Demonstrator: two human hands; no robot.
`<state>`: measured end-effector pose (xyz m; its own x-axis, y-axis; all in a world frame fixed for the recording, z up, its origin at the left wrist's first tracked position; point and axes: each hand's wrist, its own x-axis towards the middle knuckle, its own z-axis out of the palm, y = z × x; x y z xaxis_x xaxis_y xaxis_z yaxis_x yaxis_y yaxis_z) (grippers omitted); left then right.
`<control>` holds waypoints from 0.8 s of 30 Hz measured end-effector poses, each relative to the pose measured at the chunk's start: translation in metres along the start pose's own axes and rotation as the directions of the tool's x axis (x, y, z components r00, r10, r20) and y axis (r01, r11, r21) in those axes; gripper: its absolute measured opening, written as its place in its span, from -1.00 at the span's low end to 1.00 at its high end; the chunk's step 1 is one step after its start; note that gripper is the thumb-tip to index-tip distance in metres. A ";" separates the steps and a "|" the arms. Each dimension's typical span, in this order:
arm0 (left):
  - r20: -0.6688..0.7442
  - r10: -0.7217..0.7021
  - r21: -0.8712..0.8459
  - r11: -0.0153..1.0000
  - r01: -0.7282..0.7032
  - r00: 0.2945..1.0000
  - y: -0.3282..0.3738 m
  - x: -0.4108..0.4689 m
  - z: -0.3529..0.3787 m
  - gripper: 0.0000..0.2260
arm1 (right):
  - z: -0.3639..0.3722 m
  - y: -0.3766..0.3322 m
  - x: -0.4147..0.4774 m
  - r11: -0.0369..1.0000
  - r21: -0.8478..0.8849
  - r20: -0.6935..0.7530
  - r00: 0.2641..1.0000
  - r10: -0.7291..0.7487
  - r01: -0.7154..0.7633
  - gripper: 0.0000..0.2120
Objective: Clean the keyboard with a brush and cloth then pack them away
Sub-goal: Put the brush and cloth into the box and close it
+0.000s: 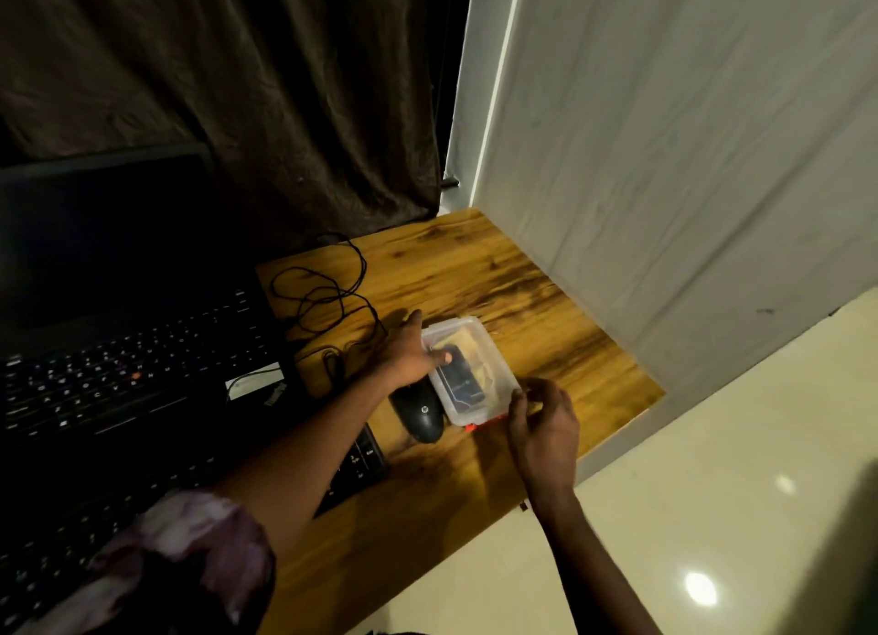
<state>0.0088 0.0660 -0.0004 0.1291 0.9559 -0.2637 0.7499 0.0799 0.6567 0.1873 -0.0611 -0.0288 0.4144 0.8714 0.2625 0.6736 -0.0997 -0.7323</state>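
Your left hand lies open on the clear box, thumb pressing its lid. Your right hand curls at the near corner; I cannot tell if it grips. Push crooked and the box may slide into the mouse. It sits on the counter, long side pointing away from you, red clip nearest.
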 end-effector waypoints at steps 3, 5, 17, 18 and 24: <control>0.046 -0.067 -0.031 0.997 0.068 0.997 0.002 0.009 -0.004 -0.10 | 0.001 0.006 -0.004 0.979 0.030 0.166 0.967 0.194 -0.201 -0.53; 0.081 -0.095 -0.028 0.995 0.098 0.992 0.004 0.013 -0.005 -0.10 | 0.004 0.006 -0.005 0.930 0.093 0.261 0.910 0.322 -0.355 -0.50; 0.148 -0.134 0.120 0.986 0.117 0.980 0.018 0.026 -0.007 -0.22 | 0.000 0.001 0.004 0.739 0.328 0.351 0.802 0.482 -0.588 -0.66; 0.150 -0.139 0.118 0.986 0.122 0.979 0.019 0.026 -0.008 -0.22 | -0.001 -0.002 0.004 0.783 0.312 0.322 0.835 0.446 -0.538 -0.68; 0.163 -0.167 0.149 0.978 0.144 0.972 0.021 0.028 -0.014 -0.20 | -0.017 -0.003 0.010 0.995 0.069 0.375 0.926 0.038 -0.068 -0.51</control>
<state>0.0192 0.0983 0.0161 0.1055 0.8703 -0.4812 0.8486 0.1734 0.4998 0.1998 -0.0603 -0.0130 0.1798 0.9835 -0.0199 0.5996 -0.1256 -0.7904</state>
